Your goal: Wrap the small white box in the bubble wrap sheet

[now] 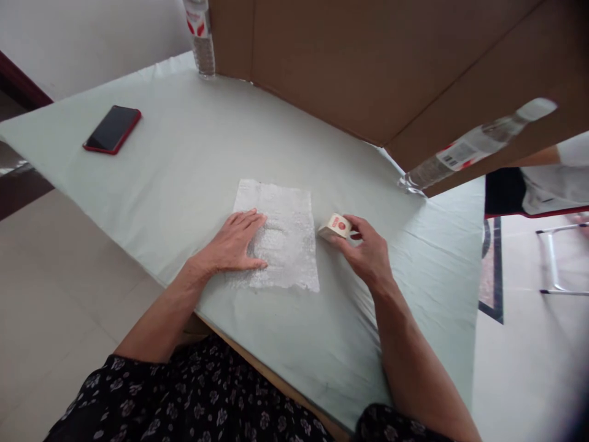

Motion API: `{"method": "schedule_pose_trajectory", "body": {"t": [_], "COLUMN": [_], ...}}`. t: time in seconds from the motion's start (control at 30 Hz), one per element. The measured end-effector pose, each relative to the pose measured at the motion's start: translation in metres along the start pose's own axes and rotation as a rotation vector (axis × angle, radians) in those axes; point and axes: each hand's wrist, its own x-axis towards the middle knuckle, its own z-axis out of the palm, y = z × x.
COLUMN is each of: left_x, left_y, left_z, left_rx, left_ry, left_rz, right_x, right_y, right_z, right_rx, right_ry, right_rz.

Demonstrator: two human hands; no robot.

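A sheet of bubble wrap (288,239), whitish and see-through, lies flat on the cloth in front of me. My left hand (234,242) rests palm down on its left part, fingers spread. Just right of the sheet, my right hand (368,248) grips a small cream-coloured box (337,226) between thumb and fingers. Red print shows on the box's upper face. The box is tilted and close to the cloth; whether it touches the cloth I cannot tell.
A pale green cloth (184,166) covers the table. At the left lies a red-cased phone (113,129). Brown cardboard panels (322,61) stand at the back, with a water bottle (202,43) at their left and another bottle (473,147) at the right. A person's arm (534,158) shows beyond.
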Motion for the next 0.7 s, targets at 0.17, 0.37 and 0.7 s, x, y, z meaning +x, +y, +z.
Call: {"method": "schedule_pose_trajectory", "body": {"t": [0.17,0.37,0.7], "left_x": [0.001,0.002,0.005], "left_y": [-0.001,0.000,0.000], "left_z": [0.000,-0.001,-0.009], "left_rx": [-0.006,0.128,0.253], "left_ry": [-0.018,-0.033,-0.079], "left_rz": [-0.003,0.015,-0.068], "right_x": [-0.014,-0.012,-0.024], "right_y": [0.012,-0.058,-0.030], "right_z": [-0.014,0.025,0.049], "right_rx": [-0.156,-0.081,-0.285], "right_ry": [0.159,-0.103,-0.319], "right_rz": [-0.111,-0.472,-0.465]}}
